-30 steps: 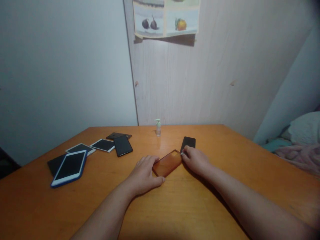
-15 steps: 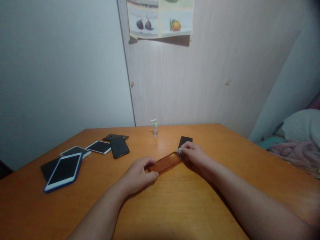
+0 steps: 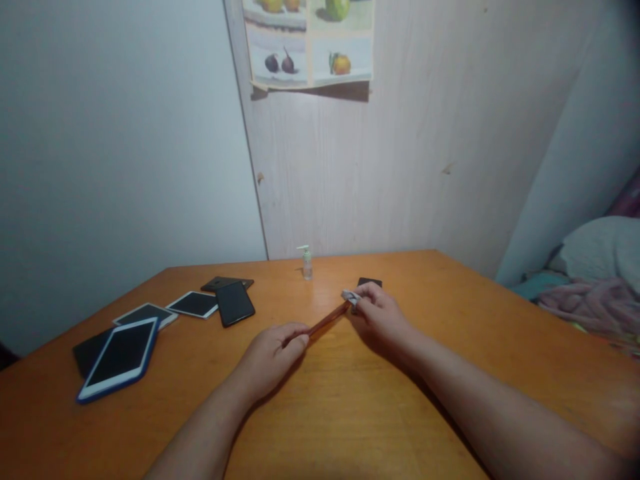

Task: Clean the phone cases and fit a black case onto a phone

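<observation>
A reddish-brown, see-through phone case [image 3: 327,321] is held edge-on above the table, slanting up to the right. My left hand [image 3: 275,353] pinches its near left end between thumb and fingers. At the far right end, my right hand [image 3: 376,312] grips a small crumpled grey-white cloth or wipe [image 3: 351,297] against the case's edge. Just behind my right hand lies a dark phone [image 3: 370,283], mostly covered by the fingers.
A small pump bottle [image 3: 307,265] stands near the table's back edge. To the left lie a black phone [image 3: 235,304], a brownish phone [image 3: 213,283], white-framed tablets [image 3: 193,305] and a blue-cased tablet [image 3: 120,357]. Bedding [image 3: 595,293] is heaped beyond the right edge.
The phone case has turned from showing its flat face to edge-on. My right hand, with the cloth, has shifted slightly left along its end. The view has tilted up a little.
</observation>
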